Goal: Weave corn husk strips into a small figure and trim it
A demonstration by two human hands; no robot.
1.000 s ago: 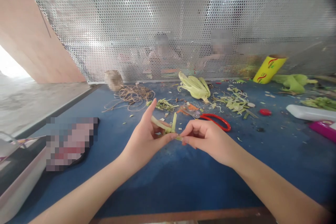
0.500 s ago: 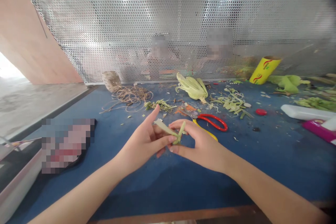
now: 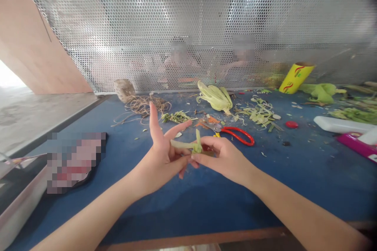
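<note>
A pale green strip of corn husk (image 3: 197, 147), folded or knotted over itself, is held between my two hands above the table. One short end of it sticks up and a longer end runs to the left. My left hand (image 3: 163, 153) pinches the strip from the left, with two of its fingers stretched away from it. From the right, my right hand (image 3: 226, 160) grips the strip with thumb and fingertips, which partly hide it. Just beyond the hands lies a pair of scissors (image 3: 238, 135) with a red handle; its yellow handle is mostly covered by my right hand.
On the blue table (image 3: 165, 215) lie a husk-wrapped corn cob (image 3: 216, 98), tangled twine (image 3: 144, 106), husk shreds (image 3: 259, 113), a yellow tube (image 3: 297, 78), a red lid-like piece (image 3: 292, 124) and a pixelated object (image 3: 79, 162). Behind stands a perforated metal screen (image 3: 147, 27).
Two fingers of my left hand have spread apart and upward. The strip has turned, its long end now lying flatter and its short end more upright. My right hand has shifted slightly.
</note>
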